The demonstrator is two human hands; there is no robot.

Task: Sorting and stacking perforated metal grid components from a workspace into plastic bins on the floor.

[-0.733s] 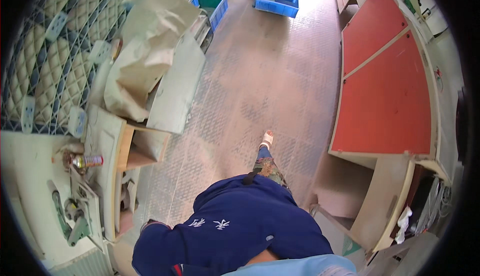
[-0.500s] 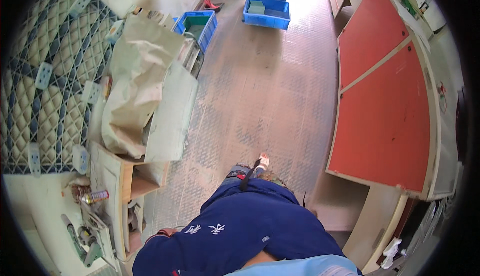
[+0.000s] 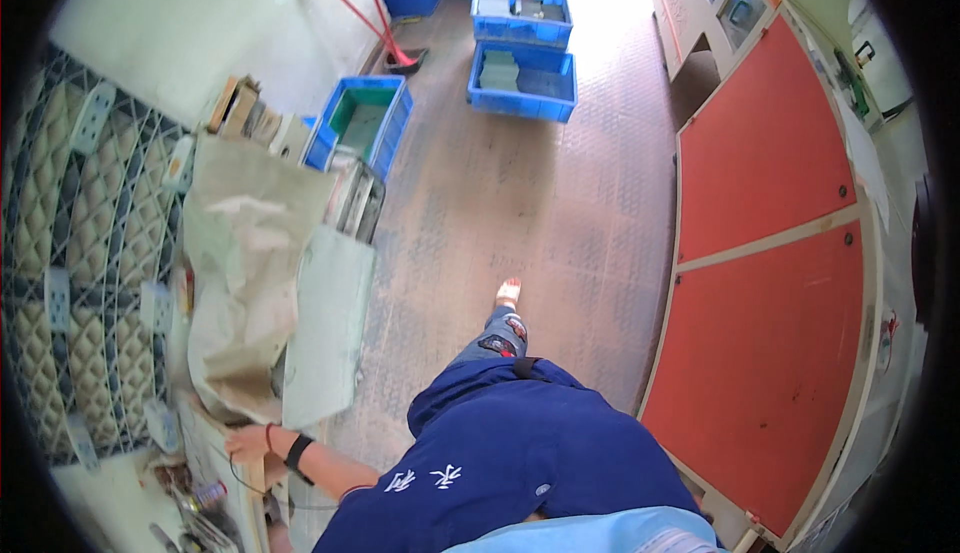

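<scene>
Our left hand (image 3: 250, 442) at 8 o'clock, near creased brown paper (image 3: 250, 253) at 9.
Paper looks light, tearable; we'd grip its near edge. Left's pinch we can't tell; right hand unseen.

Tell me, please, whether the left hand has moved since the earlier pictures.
Yes: the left hand has moved leftward, from beside the blue shirt to the wooden cabinet.

Head fisheye (left of two) looks down and forward, torso (image 3: 545, 443) nearest.
</scene>
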